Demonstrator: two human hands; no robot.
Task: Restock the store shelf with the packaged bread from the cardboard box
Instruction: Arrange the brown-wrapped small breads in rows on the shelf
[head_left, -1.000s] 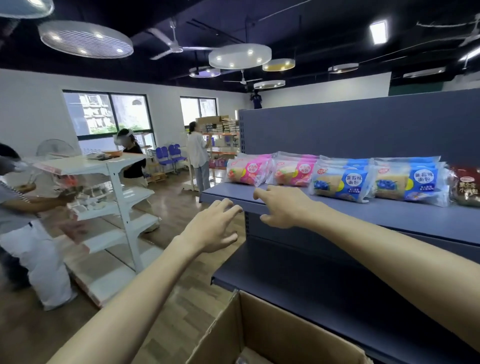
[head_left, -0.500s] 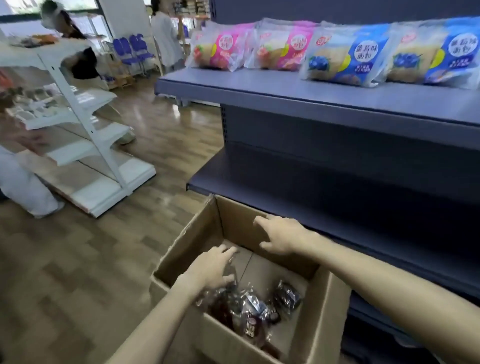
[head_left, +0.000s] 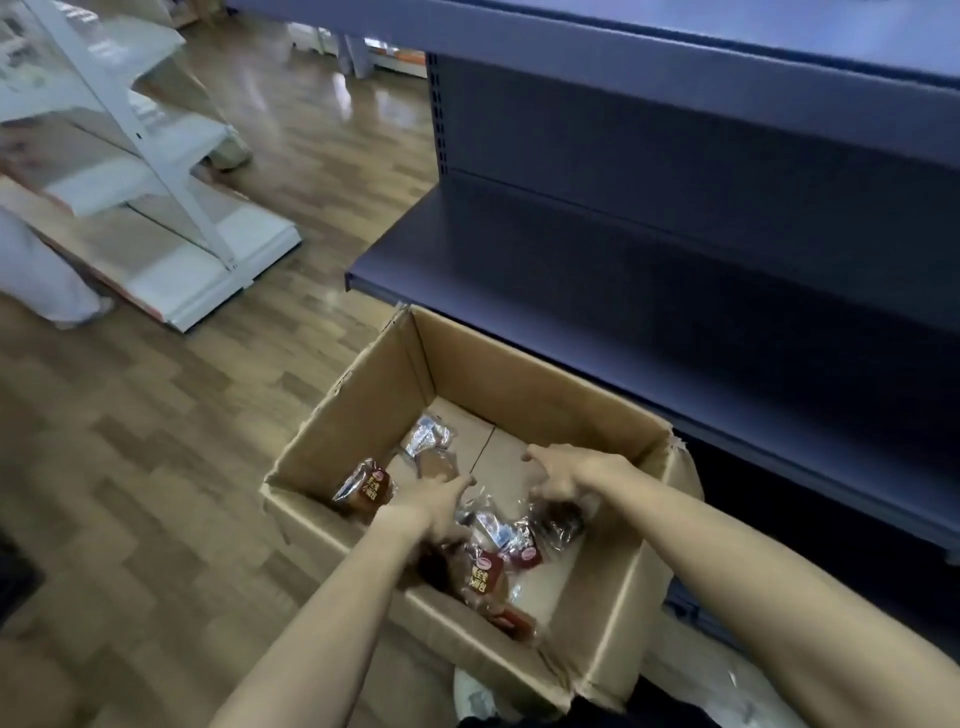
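- the step in hand looks like the pick-up: both arms reach down into the open brown cardboard box (head_left: 524, 395) that stands on the wood-pattern floor (head_left: 156, 467), just in front of the dark blue metal store shelf (head_left: 649, 291).
- the left hand (head_left: 434, 501) is low in the box, fingers stretched forward and down over a heap of clear-wrapped dark brown bread packs with red labels (head_left: 493, 551); whether its grip has closed on a pack cannot be told, since the fingertips are hidden behind the hand and the wrappers.
- the right hand (head_left: 563, 475) sits beside it, fingers curled downward onto the crinkly wrapper of the right part of the heap; it seems to be touching or gathering the film, but a firm pinch cannot be confirmed.
- two more packs lie apart from the heap: one red-labelled pack against the left wall of the box (head_left: 366, 488), and a silvery clear pack with a brown loaf (head_left: 428, 449) nearer the far wall.
- the lower tier of the shelf, right behind the box, shows no bread in this view; the upper tier's top is mostly out of frame.
- judgement: the next move calls for closing both grips on the wrappers, lifting clear of the box walls, and rising to the shelf.
- the slick, loose film could slip or bunch, so gripping the loaf body rather than the wrapper tail seems wiser.
- a white shelving unit (head_left: 156, 171) stands well apart to the left.
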